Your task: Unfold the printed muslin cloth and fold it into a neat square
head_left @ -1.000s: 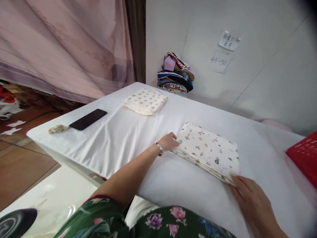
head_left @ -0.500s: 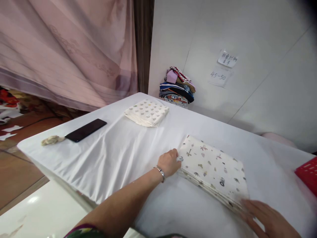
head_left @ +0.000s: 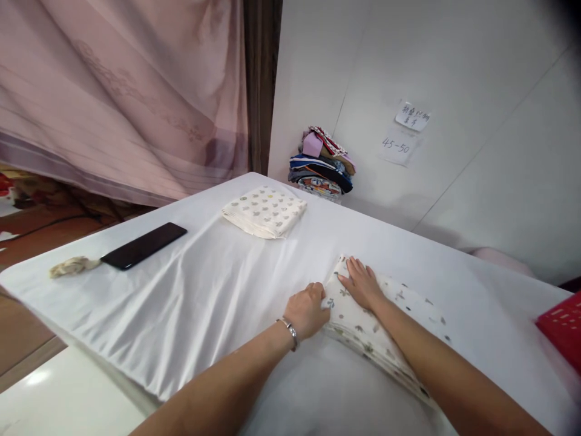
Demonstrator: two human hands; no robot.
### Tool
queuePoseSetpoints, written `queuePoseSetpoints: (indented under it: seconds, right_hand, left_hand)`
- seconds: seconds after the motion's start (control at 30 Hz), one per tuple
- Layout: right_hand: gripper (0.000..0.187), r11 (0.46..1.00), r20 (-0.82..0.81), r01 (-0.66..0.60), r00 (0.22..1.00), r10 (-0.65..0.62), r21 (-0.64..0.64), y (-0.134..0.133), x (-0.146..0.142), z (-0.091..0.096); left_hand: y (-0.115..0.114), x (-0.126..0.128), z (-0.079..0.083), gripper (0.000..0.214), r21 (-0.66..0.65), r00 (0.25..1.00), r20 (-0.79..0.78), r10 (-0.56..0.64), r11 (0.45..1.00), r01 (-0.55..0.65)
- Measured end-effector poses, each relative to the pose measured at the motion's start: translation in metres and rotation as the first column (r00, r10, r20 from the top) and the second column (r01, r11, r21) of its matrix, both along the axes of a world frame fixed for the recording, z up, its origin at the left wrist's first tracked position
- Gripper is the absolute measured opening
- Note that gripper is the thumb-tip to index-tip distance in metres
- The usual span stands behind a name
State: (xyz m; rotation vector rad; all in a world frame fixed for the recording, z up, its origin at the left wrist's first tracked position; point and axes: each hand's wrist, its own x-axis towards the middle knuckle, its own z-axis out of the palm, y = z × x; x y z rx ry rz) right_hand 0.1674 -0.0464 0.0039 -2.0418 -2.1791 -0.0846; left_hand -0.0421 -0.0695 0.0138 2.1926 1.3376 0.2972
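Observation:
A folded white cloth (head_left: 342, 306) printed with small plants and figures lies in front of me, its layers showing along the near edge. My left hand (head_left: 307, 310), with a silver bracelet on the wrist, grips the cloth's left edge between curled fingers and thumb. My right hand (head_left: 362, 283) lies flat on top, near the far left corner, fingers stretched out. The right forearm covers part of the print. Farther back lies a second folded white cloth (head_left: 265, 211) with grey motifs, touched by neither hand.
A black phone (head_left: 144, 245) with a fluffy strap (head_left: 72, 266) lies on the left of the white-covered table (head_left: 204, 303). Folded clothes (head_left: 322, 163) are stacked by the wall. At the right edge stands a red perforated container (head_left: 563, 333). A pink curtain (head_left: 136, 91) hangs behind.
My right hand has moved from the cloth's near right corner to its top at the far left. My left hand stays on the left edge. The view has shifted slightly.

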Motion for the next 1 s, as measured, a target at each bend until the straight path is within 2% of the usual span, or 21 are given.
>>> queuePoseSetpoints:
  seconds: [0.07,0.13,0.33,0.47,0.53,0.6,0.7,0.83,0.9,1.0]
  right_hand:
    - [0.068,0.996,0.011,0.021,1.000,-0.020,-0.085,0.004,0.003,-0.017]
    - [0.070,0.995,0.006,0.014,1.000,-0.013,-0.096,0.004,0.006,-0.025]
    - [0.074,0.993,-0.013,0.024,1.000,-0.026,-0.114,0.002,0.004,-0.019]
    - [0.070,0.993,-0.035,0.021,0.999,-0.025,-0.119,0.002,0.002,-0.015]
    - [0.066,0.994,-0.044,0.014,0.999,-0.019,-0.109,0.001,0.001,-0.013]
    - [0.060,0.993,-0.089,-0.002,0.996,-0.008,-0.119,0.001,0.003,-0.009]
    - [0.050,0.989,-0.184,0.024,0.982,-0.051,-0.148,-0.003,0.012,0.003]
    - [0.049,0.978,-0.199,0.184,0.959,-0.201,-0.103,-0.032,0.041,0.020]
    - [0.053,0.963,-0.157,0.262,0.950,-0.269,-0.066,-0.057,0.059,0.021]
    - [0.063,0.917,-0.048,0.395,0.916,-0.398,-0.063,-0.091,0.086,0.009]
  left_hand:
    - [0.001,0.000,0.001,0.021,-0.007,1.000,-0.009,-0.013,1.000,0.013]
    - [0.001,-0.001,0.002,0.021,-0.008,1.000,-0.016,-0.019,1.000,0.019]
    - [0.002,-0.003,-0.002,0.020,0.043,1.000,0.004,-0.026,0.999,0.025]
    - [0.001,0.005,0.009,0.028,0.201,0.989,0.117,-0.094,0.977,0.069]
    - [0.002,0.019,0.020,0.033,0.323,0.959,0.199,-0.201,0.937,0.129]
    - [0.005,0.037,0.027,0.037,0.412,0.931,0.217,-0.293,0.892,0.185]
    - [0.012,0.061,0.022,0.053,0.372,0.955,0.060,-0.291,0.894,0.249]
    - [0.022,0.071,-0.003,0.070,0.215,0.922,-0.216,-0.323,0.905,0.367]
    - [0.024,0.070,-0.012,0.072,0.215,0.909,-0.263,-0.324,0.898,0.383]
    - [0.023,0.067,-0.017,0.074,0.214,0.900,-0.289,-0.326,0.894,0.393]
